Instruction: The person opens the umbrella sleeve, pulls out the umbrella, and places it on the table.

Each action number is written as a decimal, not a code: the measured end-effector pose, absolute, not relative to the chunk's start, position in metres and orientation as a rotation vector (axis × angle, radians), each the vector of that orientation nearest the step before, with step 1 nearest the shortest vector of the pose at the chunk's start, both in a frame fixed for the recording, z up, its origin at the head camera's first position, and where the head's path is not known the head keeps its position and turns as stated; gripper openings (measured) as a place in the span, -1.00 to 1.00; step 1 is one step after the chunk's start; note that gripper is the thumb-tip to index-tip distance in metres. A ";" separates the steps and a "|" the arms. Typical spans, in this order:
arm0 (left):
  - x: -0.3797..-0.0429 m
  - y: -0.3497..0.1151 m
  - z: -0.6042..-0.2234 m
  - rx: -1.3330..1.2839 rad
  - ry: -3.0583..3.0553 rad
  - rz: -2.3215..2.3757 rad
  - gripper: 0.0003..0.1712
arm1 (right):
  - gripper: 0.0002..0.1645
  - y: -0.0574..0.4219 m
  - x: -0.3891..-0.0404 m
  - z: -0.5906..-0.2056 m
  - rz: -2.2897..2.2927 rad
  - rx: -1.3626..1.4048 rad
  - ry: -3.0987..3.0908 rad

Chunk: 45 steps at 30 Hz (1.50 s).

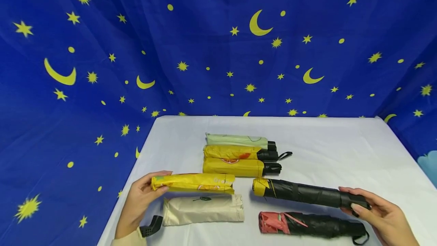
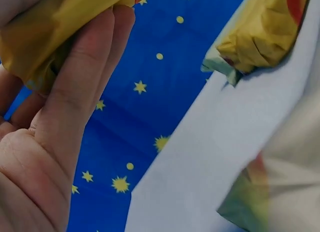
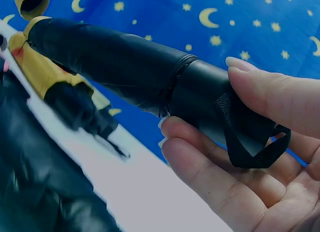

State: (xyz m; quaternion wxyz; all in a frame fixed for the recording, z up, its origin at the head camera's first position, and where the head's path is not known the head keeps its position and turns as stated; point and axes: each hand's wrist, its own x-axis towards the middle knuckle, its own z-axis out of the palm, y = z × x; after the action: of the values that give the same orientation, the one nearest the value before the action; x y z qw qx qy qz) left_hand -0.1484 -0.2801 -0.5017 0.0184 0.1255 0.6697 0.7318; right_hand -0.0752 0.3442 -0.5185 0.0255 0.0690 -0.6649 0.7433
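My left hand [image 1: 138,196] pinches one end of a yellow umbrella sleeve [image 1: 191,182] printed with orange slices. In the left wrist view, the fingers wrap round the sleeve's crumpled end. My right hand [image 1: 382,210] grips the black handle of a folded umbrella [image 1: 307,194], its canopy rolled up black with a yellow tip. A wrist strap [image 3: 245,154] hangs in a loop from that handle in the right wrist view. The yellow tip points left at the sleeve's end, with a gap between them. Both are held above the white table.
Three sleeved umbrellas lie side by side farther back: a pale green one [image 1: 235,140] and two yellow ones [image 1: 232,167] with black handles. Nearer me are a cream sleeve [image 1: 205,210] and a black folded umbrella [image 1: 321,226] with a red tip. A blue star-patterned cloth [image 1: 218,48] surrounds the table [image 1: 341,136].
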 end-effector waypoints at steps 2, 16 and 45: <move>-0.151 -0.280 -0.506 0.375 2.092 2.262 -0.51 | -0.49 0.346 -0.077 -0.523 2.299 0.209 -2.071; -0.163 -0.274 -0.540 0.116 2.104 2.003 -0.50 | -0.51 0.359 -0.087 -0.557 2.476 0.133 -2.157; -0.163 -0.275 -0.547 0.287 2.066 1.820 -0.41 | -0.42 0.361 -0.089 -0.559 1.688 -0.018 -2.844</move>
State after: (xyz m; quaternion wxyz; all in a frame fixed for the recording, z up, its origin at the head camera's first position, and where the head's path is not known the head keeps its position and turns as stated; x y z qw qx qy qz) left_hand -0.1635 -0.2746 -0.5469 0.1857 0.1018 0.7333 0.6461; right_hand -0.0892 0.3611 -0.5585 -0.0830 -0.0055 -0.8569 0.5087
